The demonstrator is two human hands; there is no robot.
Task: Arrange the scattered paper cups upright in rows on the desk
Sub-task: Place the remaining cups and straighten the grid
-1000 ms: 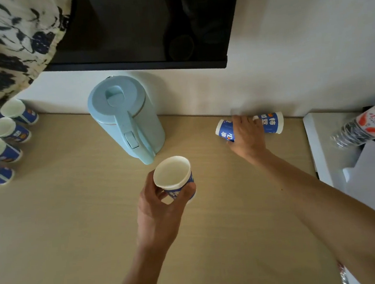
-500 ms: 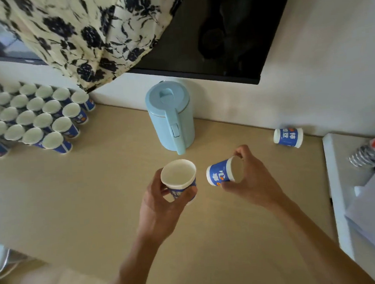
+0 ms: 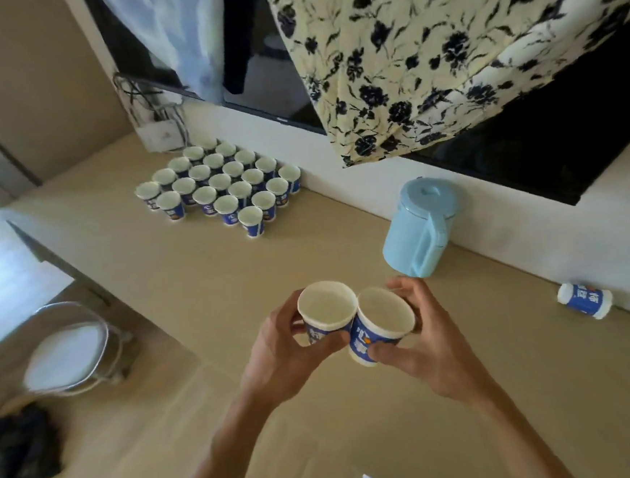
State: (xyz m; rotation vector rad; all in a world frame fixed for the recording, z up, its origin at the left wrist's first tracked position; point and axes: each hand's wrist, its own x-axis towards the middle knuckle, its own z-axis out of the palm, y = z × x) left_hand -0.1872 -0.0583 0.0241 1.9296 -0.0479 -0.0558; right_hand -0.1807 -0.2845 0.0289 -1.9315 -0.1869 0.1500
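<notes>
- Paper, white inside and printed blue outside: two cups are held side by side above the pale wood-look bench (image 3: 204, 285), mouths up, with their rims touching.
- Left hand (image 3: 281, 351) grips the left-hand cup (image 3: 326, 309), its fingers (image 3: 290, 318) curled round the cup's wall and the thumb pressed to the near side.
- Right hand (image 3: 428, 350) grips the right-hand cup (image 3: 385, 317), which tilts a little toward the other. Its fingers (image 3: 404, 288) wrap the far side and the thumb lies across the blue print near the base.
- Upright cups (image 3: 222, 185) stand in tight diagonal rows far to the left at the back of the bench, close to the wall, well apart from the hands.
- One lying cup (image 3: 585, 299) rests on its side at the right, near the wall.
- Light blue kettle (image 3: 418, 230) stands against the wall between the rows and the lying cup, its handle toward the hands, just behind the right hand.
- Cream cloth with dark flowers (image 3: 441, 47) hangs over a dark screen (image 3: 563, 151) above the bench.
- White socket plate (image 3: 160, 132) with cables sits on the wall behind the rows.
- Metal-framed stool (image 3: 66, 352) with a white seat stands on the floor at the left, beyond the bench edge.
</notes>
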